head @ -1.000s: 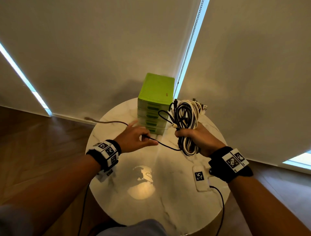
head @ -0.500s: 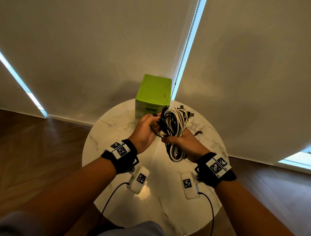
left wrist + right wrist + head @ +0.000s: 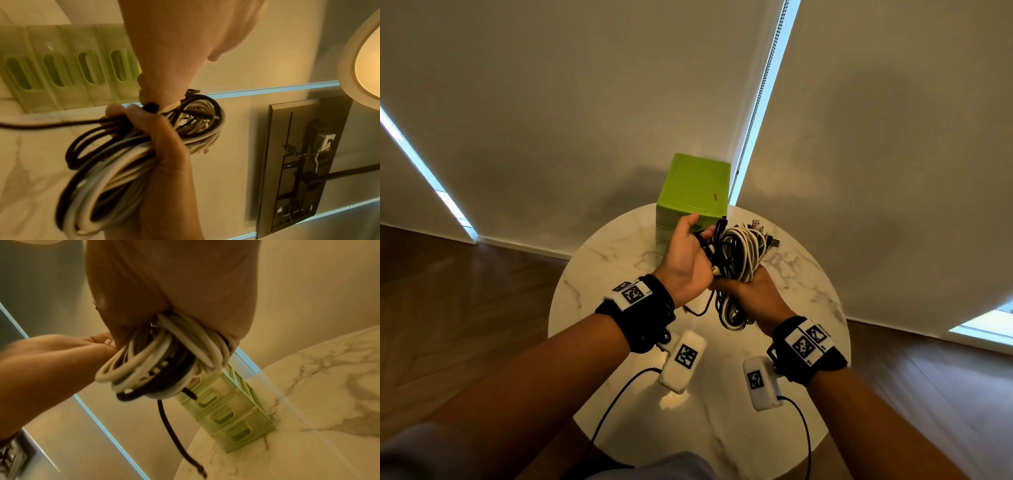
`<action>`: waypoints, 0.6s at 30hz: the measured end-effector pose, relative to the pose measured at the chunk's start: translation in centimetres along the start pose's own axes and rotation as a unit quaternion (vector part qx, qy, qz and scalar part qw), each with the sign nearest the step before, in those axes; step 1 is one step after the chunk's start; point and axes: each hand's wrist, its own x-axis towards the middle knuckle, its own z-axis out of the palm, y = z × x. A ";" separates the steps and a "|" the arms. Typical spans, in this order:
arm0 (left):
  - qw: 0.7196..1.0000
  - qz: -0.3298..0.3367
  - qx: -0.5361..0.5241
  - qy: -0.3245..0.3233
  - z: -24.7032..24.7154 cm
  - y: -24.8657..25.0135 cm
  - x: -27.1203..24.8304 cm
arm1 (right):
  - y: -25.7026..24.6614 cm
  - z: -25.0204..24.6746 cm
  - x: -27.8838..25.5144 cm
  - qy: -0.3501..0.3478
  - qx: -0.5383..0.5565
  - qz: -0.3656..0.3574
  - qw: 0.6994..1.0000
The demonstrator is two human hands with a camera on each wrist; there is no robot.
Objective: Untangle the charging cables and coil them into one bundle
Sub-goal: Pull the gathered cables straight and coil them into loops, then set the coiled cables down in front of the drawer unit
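A coil of white and black charging cables (image 3: 739, 250) is held upright above the round marble table (image 3: 619, 260). My right hand (image 3: 748, 291) grips the coil around its middle, fingers wrapped round it; the right wrist view shows the loops (image 3: 162, 363) bulging out of the fist. My left hand (image 3: 700, 240) is pressed against the coil's left side and pinches a black cable (image 3: 152, 106) against the upper loops. The loose black tail (image 3: 700, 310) hangs below both hands, its end (image 3: 202, 470) dangling above the table. Several plug ends (image 3: 763, 229) stick out at the coil's top.
A green plastic mini drawer unit (image 3: 700, 192) stands at the back of the table, just behind the hands. Roller blinds and a bead chain (image 3: 760, 96) hang behind it. Wooden floor (image 3: 465, 308) surrounds the small table, whose edge is close on all sides.
My left hand came in from the left, where it held the black cable stretched out, and now lies against the coil. The slack black cable has been gathered onto the bundle.
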 end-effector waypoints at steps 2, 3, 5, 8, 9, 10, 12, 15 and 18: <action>1.000 0.001 0.024 -0.009 -0.2 0.0 0.4 | -0.1 -0.1 0.2 0.004 0.031 0.004 0.999; 0.999 0.006 0.049 -0.010 -0.5 0.0 0.6 | -0.2 -0.2 0.2 0.006 0.054 0.010 0.998; 0.992 0.028 0.124 0.012 -1.3 0.0 1.0 | -0.2 -0.4 0.5 0.030 0.106 0.029 0.993; 0.943 0.065 0.324 0.043 -3.8 -0.6 0.9 | -0.5 -0.9 1.0 0.084 0.169 0.046 0.981; 0.910 0.062 0.407 0.037 -4.8 -1.0 0.6 | -0.8 -1.1 1.1 0.096 0.188 0.044 0.976; 0.870 0.049 0.489 0.034 -6.1 -1.6 0.3 | -0.9 -1.3 1.1 0.104 0.205 0.042 0.972; 0.814 -0.012 0.580 0.020 -7.8 -2.7 -0.4 | -1.2 -1.5 1.3 0.107 0.238 0.036 0.965; 0.879 -0.144 0.455 -0.008 -8.2 -4.3 -1.4 | -1.2 -1.3 1.3 0.090 0.265 0.022 0.960; 0.934 -0.109 0.341 -0.003 -8.2 -4.6 -0.6 | -1.1 -0.9 1.1 0.070 0.270 0.022 0.960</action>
